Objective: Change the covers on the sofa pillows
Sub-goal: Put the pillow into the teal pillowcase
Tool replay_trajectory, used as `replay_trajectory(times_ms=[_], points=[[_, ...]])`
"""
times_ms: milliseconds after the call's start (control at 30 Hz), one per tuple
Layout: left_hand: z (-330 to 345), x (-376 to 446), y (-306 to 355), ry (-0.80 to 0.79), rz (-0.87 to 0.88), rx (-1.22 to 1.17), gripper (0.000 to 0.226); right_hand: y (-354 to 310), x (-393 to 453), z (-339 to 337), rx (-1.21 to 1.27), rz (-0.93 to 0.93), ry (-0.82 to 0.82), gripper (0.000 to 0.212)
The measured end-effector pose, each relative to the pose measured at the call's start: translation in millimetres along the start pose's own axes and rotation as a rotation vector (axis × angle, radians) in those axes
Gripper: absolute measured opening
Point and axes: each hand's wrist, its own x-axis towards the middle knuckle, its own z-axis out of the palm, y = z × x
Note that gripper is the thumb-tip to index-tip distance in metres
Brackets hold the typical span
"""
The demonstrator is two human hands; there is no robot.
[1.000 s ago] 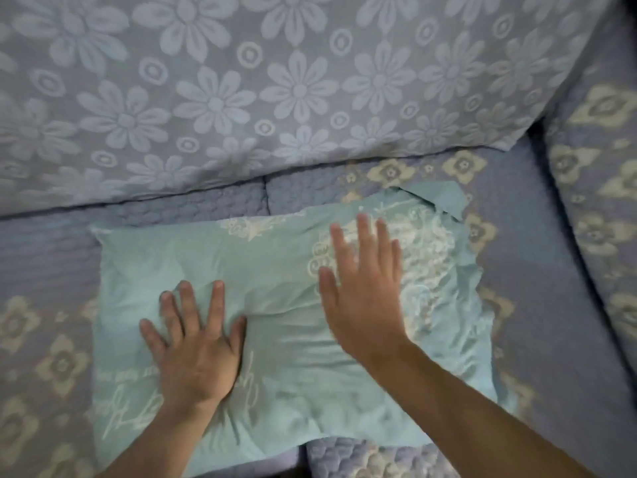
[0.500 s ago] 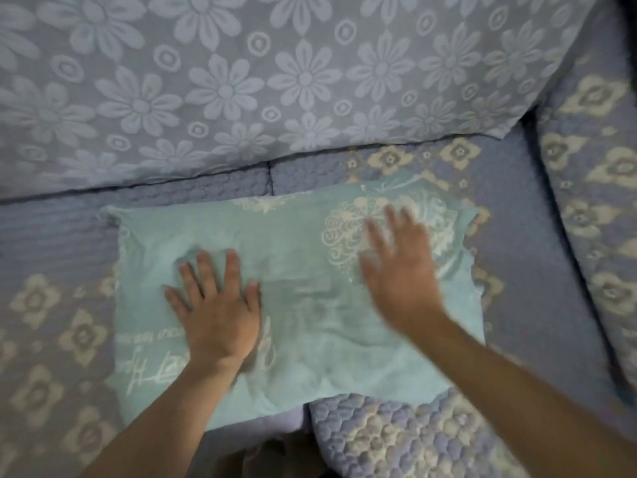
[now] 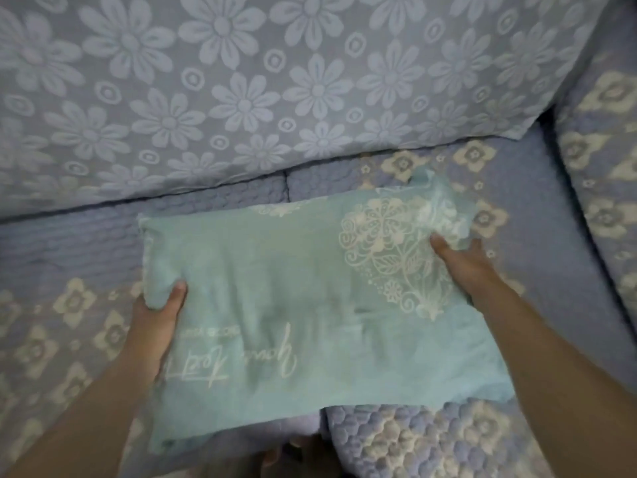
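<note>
Your left hand (image 3: 157, 315) and right hand (image 3: 462, 260) hold the pillow (image 3: 293, 298) ends. Its teal cover looks on; other pillows may remain.

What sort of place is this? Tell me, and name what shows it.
Most likely a home living room, on a sofa: a quilted floral seat cover, a flower-patterned back cushion, and a teal pillow gripped by the left hand and right hand.
</note>
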Motion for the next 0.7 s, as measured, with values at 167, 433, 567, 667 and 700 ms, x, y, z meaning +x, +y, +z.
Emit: replay_trajectory(times_ms=[167,433,567,667,700], points=[[15,-61,28,-0.144,-0.067,-0.239,0.038,-33,-38,-19,0.017,-0.103,0.174,0.058],[45,-111,140,-0.316,0.272,-0.385,0.043,-130,-41,-201,0.199,-0.297,0.485,0.061],[135,-64,180,-0.297,0.439,-0.090,0.060,-150,46,-226,-0.038,-0.231,0.457,0.081],[184,-45,189,-0.320,0.424,0.115,0.088,-141,74,-207,-0.240,-0.131,0.370,0.078],[193,-56,193,-0.327,0.403,0.111,0.087,-137,73,-195,-0.222,-0.148,0.311,0.076]])
